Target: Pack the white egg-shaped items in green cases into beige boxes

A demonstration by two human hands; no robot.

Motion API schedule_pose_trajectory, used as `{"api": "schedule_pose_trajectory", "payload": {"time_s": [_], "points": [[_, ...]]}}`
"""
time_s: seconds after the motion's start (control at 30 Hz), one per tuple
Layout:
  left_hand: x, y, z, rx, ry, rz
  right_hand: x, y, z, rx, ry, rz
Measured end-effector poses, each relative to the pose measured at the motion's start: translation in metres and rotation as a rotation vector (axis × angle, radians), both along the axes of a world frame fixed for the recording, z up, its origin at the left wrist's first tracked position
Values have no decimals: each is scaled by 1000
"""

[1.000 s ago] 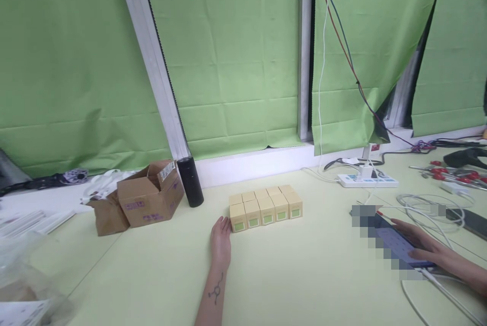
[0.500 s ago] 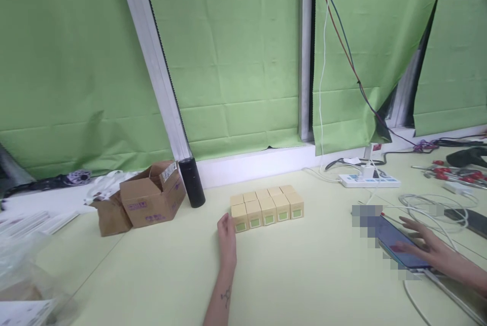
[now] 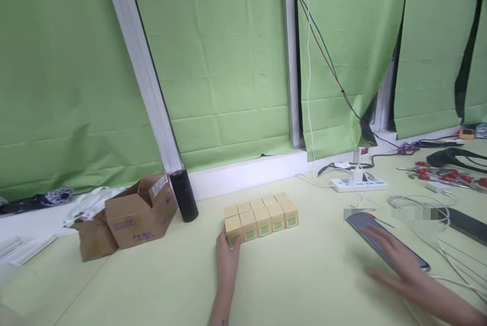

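Small tan cardboard boxes [image 3: 262, 214] stand pressed together in two rows on the table, with pale green labels on their near sides. My left hand [image 3: 227, 255] grips the near box at the left end [image 3: 233, 223]; its thumb lies on the front and the fingers on the left side. Over a smartphone [image 3: 371, 227] at the right hovers my right hand [image 3: 399, 265], slightly blurred, fingers spread and holding nothing. A white cable runs from the phone's near end. Whether the right fingertips touch the screen I cannot tell.
An open brown carton [image 3: 139, 214] and a black cylindrical bottle [image 3: 183, 196] stand at the left. A white power strip [image 3: 359, 185], loose white cables, a dark phone-like slab [image 3: 470, 225] and red-handled tools [image 3: 449, 173] lie at the right. Green blinds [image 3: 228, 62] hang behind.
My left thumb has come round onto the front of the left-end box. My right hand has moved left across the phone. The camera view has shifted slightly.
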State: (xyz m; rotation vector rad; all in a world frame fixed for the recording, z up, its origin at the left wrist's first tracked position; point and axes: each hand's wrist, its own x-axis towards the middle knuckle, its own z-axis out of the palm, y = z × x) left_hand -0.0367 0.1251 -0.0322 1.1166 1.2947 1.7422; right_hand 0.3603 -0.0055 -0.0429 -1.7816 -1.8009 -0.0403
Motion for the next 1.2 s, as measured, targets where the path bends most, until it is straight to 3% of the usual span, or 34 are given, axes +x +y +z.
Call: {"api": "schedule_pose_trajectory", "payload": {"time_s": [0.07,0.23,0.37,0.43,0.53,0.63,0.77,0.93,1.2], "points": [[-3,-6,3,-38,63,55,-41,-6,20,-79,52,197],[-7,-43,16,-146,170,128,-121,-8,64,-215,307,499],[7,-77,32,-44,287,-83,-159,7,81,-389,552,664],[18,-87,34,57,435,-193,-174,16,81,-457,642,679],[30,-93,28,117,554,-301,-188,25,72,-345,663,739],[32,-94,18,153,485,-304,-190,27,59,-273,695,725],[21,-97,17,28,393,-362,-185,25,52,-199,707,730],[16,-101,22,-46,426,-316,-181,29,58,-80,440,868],[25,-102,17,-38,501,-198,-179,35,43,80,387,692]]}}
